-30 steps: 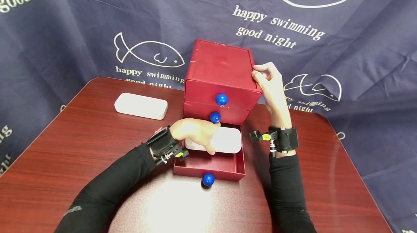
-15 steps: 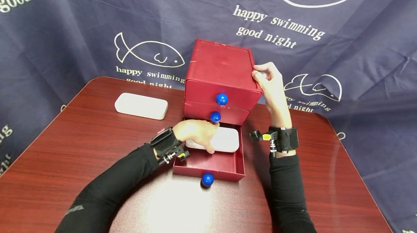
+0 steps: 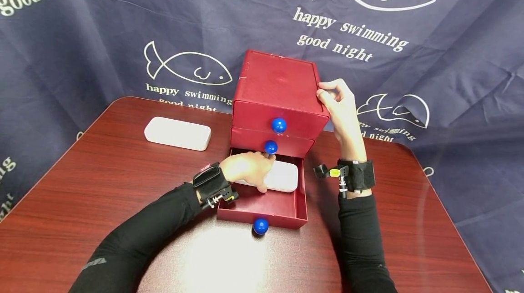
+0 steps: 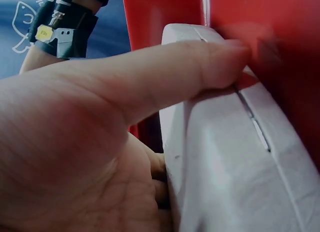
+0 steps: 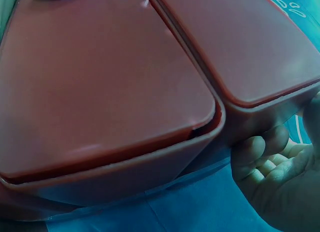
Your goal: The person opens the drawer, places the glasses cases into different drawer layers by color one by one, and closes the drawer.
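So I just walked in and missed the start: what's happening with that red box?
A person's left hand grips a white oblong case lying inside the pulled-out bottom drawer of a red three-drawer box with blue ball knobs. The right hand holds the box's upper right corner. The two upper drawers are shut. A second white oblong case lies on the dark wooden table, left of the box.

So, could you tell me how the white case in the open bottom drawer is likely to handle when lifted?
The white case looks rigid, probably hard-shelled with a seam. Its smooth surface may be slightly slippery; the left hand grips it across its width. Flat, so unlikely to roll.
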Demonstrator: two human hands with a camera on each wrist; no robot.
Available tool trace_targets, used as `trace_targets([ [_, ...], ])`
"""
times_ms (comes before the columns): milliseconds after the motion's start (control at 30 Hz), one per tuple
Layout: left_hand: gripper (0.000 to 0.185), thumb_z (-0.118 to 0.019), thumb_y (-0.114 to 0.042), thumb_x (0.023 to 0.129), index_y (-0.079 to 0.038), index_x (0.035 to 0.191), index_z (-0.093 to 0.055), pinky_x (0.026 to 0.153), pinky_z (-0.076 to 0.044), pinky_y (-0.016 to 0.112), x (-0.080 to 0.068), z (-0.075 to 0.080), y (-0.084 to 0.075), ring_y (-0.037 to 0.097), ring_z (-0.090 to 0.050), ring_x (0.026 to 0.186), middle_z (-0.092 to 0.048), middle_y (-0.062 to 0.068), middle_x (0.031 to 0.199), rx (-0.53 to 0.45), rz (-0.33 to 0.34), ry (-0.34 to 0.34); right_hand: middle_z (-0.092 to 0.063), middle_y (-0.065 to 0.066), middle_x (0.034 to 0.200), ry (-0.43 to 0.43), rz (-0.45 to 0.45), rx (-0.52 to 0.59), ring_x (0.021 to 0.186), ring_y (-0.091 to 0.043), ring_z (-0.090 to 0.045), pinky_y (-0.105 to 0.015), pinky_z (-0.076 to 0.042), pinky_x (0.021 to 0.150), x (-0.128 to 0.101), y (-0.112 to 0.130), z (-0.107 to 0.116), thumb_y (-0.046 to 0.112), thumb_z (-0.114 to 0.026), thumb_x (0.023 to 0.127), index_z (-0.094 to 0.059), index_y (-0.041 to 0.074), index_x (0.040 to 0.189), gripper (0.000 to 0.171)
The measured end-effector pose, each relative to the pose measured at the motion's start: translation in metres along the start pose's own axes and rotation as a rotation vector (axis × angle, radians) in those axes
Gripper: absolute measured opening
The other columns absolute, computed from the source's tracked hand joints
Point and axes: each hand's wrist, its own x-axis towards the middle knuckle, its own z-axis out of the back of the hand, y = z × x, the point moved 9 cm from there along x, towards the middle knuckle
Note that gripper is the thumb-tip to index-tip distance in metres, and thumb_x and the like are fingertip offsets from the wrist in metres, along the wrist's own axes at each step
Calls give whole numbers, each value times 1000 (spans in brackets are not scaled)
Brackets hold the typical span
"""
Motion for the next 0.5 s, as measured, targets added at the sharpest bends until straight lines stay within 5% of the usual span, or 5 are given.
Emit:
trace_targets([
  [500,67,-82,-36,84,-1,134,-53,102,-56,42,-3,3,-3,30,-66,115,-65,15,127,-3,-24,-25,-65,5,68,-1,-3,-1,54,-4,-63,-17,-53,51,0,0,0,2,-60,95,-64,11,102,12],
])
